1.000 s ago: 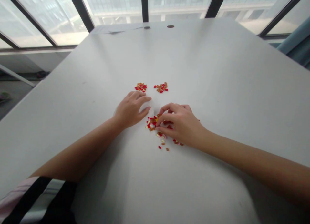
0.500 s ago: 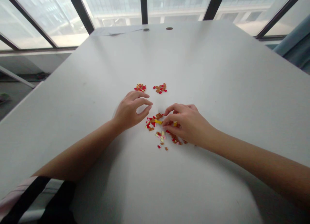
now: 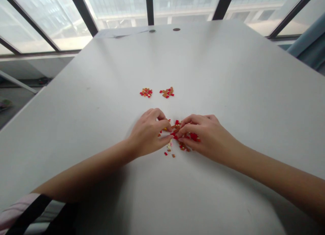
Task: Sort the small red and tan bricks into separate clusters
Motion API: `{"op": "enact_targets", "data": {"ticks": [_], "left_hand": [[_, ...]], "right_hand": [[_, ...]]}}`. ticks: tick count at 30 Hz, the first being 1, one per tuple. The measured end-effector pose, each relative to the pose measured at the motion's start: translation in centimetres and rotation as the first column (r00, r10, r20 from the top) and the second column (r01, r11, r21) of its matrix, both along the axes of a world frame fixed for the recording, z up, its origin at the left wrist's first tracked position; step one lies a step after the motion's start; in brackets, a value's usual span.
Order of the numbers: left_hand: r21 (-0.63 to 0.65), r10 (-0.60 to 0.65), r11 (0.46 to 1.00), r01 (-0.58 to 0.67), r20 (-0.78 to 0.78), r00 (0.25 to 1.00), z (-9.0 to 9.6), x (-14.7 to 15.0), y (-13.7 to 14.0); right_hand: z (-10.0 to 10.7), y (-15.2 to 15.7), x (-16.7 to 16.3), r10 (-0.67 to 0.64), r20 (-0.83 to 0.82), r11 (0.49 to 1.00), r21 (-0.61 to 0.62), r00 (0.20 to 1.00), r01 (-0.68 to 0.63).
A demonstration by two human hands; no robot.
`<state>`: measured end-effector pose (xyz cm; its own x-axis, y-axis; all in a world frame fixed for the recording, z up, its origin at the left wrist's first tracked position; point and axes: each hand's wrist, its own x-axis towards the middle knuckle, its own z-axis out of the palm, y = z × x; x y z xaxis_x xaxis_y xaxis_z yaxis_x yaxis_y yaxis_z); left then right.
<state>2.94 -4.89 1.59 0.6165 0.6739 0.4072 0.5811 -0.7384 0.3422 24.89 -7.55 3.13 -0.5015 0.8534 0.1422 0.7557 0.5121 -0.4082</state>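
I see both hands meet over a heap of tiny bricks (image 3: 181, 140) in the middle of the bench (image 3: 228, 76). My left hand (image 3: 148, 133) has its fingers pinched together on a small piece, though I cannot tell which. My right hand (image 3: 207, 136) pinches a brown brick (image 3: 175, 128). At 12 o'clock sit two small sorted piles (image 3: 156, 92). I think most bricks are left to sort.
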Motion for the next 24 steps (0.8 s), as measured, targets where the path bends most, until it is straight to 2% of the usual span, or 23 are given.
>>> {"op": "enact_targets", "data": {"ticks": [8,11,16,19,24], "left_hand": [[-0.074,0.119,0.989,-0.128,-0.108,0.987,0.4,1.0,-0.8],[-0.065,0.136,0.988,-0.141,-0.075,0.988,1.1,0.8,-0.8],[-0.007,0.220,0.976,-0.220,0.009,0.976,2.2,0.3,0.6],[-0.013,0.253,0.967,-0.254,-0.047,0.966,2.0,-0.1,1.6],[-0.067,0.235,0.968,-0.241,-0.091,0.968,1.9,-0.9,2.5]], "right_hand": [[-0.6,-0.2,0.5,-0.017,-0.016,0.998,0.065,1.000,0.018],[-0.8,-0.4,0.1,-0.011,-0.029,0.996,0.093,1.000,0.014],[-0.8,-0.9,-0.5,-0.017,-0.018,0.995,0.099,1.000,0.018],[-0.7,-1.1,-0.5,-0.008,-0.014,0.996,0.083,1.000,0.010],[-0.5,-1.1,-0.3,-0.019,-0.027,0.999,0.050,0.999,0.021]]}}
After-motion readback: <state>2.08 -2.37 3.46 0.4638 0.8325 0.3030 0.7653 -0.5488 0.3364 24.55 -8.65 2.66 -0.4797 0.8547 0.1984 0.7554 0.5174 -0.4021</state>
